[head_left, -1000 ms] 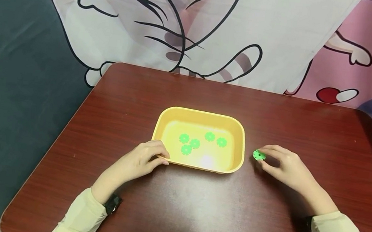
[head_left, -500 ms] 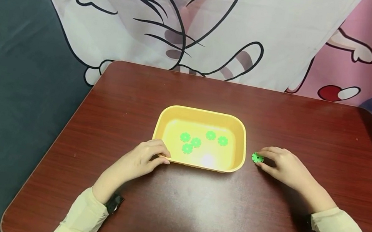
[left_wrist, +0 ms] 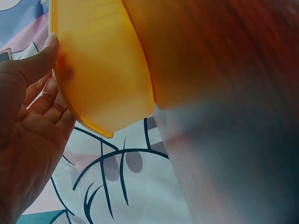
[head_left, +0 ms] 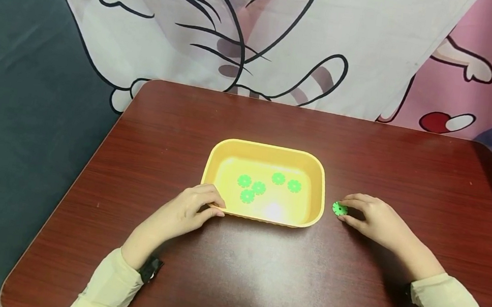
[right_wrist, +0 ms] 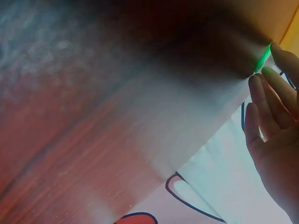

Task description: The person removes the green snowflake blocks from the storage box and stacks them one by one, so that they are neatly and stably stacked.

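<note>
A yellow plastic tray (head_left: 269, 148) sits on the table, with several green notched discs (head_left: 258, 188) lying flat in it. My left hand (head_left: 183, 212) grips the tray's near left corner; in the left wrist view the thumb of that hand (left_wrist: 35, 126) presses the outside of the yellow wall (left_wrist: 100, 60) near the rim. To the right of the tray, my right hand (head_left: 378, 221) pinches another green notched disc (head_left: 339, 209) between thumb and fingertips. Seen from the right wrist, this disc (right_wrist: 263, 58) is nearly edge-on, close to the tabletop.
The dark red-brown wooden table (head_left: 276, 280) has rounded far corners. Behind it hangs a curtain (head_left: 378, 52) printed with cartoon figures. Dark green fabric (head_left: 21, 146) lies beyond the left edge. A black wrist strap (head_left: 151, 269) shows at the left sleeve.
The right hand has tilted the green disc slightly and brought it a little closer to the tray. The left hand keeps its grip on the tray corner.
</note>
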The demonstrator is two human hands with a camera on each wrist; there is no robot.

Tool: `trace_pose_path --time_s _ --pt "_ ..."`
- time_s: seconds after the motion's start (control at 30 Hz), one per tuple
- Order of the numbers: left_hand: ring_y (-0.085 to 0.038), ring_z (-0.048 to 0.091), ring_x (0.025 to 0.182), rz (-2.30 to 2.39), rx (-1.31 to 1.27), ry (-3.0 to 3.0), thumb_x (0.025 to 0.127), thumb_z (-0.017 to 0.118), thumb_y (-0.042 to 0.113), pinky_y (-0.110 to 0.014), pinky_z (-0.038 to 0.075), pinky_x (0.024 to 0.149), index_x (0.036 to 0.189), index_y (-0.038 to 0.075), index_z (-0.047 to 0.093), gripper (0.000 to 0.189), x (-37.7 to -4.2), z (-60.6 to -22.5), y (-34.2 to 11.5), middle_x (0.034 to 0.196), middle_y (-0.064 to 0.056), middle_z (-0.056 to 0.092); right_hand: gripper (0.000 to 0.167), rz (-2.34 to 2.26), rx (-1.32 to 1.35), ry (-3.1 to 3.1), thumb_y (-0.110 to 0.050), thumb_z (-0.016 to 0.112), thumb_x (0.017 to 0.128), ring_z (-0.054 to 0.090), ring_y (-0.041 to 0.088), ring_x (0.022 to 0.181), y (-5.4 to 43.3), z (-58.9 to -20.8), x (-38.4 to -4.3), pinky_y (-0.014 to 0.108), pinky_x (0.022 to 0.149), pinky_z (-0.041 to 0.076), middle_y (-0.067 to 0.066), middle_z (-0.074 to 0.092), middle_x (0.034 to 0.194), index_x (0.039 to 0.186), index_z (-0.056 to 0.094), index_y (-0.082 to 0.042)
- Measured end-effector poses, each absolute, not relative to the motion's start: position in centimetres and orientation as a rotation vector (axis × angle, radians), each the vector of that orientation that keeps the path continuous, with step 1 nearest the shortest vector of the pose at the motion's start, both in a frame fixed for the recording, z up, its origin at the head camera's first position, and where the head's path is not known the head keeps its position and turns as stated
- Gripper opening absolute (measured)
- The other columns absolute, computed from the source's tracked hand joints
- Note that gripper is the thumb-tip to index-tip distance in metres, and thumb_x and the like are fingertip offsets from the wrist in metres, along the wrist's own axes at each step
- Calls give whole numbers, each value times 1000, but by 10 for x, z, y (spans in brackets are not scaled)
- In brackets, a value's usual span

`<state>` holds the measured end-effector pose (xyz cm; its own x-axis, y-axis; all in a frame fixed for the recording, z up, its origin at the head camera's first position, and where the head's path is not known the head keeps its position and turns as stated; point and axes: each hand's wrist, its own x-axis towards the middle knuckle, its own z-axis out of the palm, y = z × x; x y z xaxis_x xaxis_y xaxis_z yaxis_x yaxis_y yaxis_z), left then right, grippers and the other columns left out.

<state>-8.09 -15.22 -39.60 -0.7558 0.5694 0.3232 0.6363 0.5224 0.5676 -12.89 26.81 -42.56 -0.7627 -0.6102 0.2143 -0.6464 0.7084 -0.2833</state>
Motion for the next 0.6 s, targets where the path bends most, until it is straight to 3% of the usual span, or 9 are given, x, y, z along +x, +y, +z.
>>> trace_pose_path --time_s 0.33,0.6 --pt "-6 55 80 -1054 -1056 -2669 81 73 13 -22 48 72 85 11 65 9 -81 -396 -154 84 5 60 29 533 1072 -2842 -16 80 73 64 23 90 265 -415 -130 43 77 51 6 66 97 98 70 -6" --pt "-7 55 80 -1057 -1064 -2657 80 73 11 -22 48 72 85 11 65 10 -82 -397 -154 84 4 60 42 571 1050 -2811 -17 80 72 60 27 99 258 -393 -133 45 84 47 10 64 105 109 66 -4"
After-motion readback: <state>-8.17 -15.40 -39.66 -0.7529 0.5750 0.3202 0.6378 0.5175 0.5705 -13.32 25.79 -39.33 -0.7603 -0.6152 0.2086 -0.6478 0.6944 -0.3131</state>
